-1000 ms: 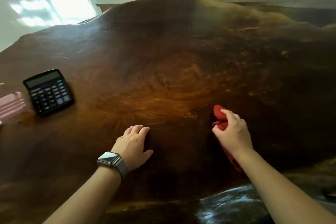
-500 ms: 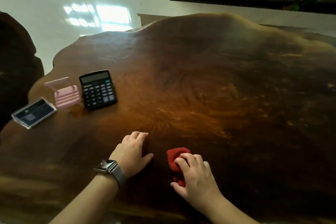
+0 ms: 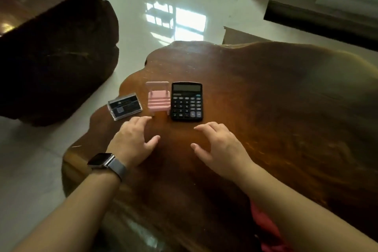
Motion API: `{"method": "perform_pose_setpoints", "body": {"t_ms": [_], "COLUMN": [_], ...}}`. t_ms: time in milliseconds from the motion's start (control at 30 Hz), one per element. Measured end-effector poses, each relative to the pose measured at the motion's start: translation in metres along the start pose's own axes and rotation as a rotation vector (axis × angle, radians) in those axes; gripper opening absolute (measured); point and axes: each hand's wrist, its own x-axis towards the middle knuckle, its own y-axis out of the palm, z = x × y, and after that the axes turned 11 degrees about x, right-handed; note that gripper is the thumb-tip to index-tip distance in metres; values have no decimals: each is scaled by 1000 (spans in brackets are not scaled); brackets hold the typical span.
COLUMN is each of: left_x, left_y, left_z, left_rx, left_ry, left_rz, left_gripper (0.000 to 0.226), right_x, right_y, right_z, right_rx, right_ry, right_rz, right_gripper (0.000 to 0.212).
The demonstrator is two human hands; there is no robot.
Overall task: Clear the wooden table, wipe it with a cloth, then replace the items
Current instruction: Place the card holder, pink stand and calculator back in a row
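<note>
Both hands empty, fingers spread: left hand (image 3: 134, 141) near the pink chair-shaped stand (image 3: 158, 101), right hand (image 3: 219, 145) just short of the calculator (image 3: 186, 101), likely reaching to reposition them. Card case (image 3: 124, 106) leftmost. Red cloth (image 3: 263, 229) dropped at the glossy burl tabletop (image 3: 276, 108) near edge. Pale polished floor (image 3: 143, 16) beyond.

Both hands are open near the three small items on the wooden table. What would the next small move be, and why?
Probably the right hand closes on the calculator while the left hand reaches for the pink chair-shaped stand. Both hands hover empty just short of them, the red cloth lies down by the near edge, and the card case sits farther left.
</note>
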Motion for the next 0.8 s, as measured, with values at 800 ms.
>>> {"method": "perform_pose_setpoints", "body": {"t_ms": [800], "left_x": [127], "left_y": [5], "left_z": [140], "left_rx": [-46], "left_ry": [-140], "left_rz": [164], "left_gripper": [40], "right_x": [226], "right_y": [62], "right_z": [28], "right_rx": [-44], "right_ry": [-79], "right_rz": [47], "right_gripper": [29]}}
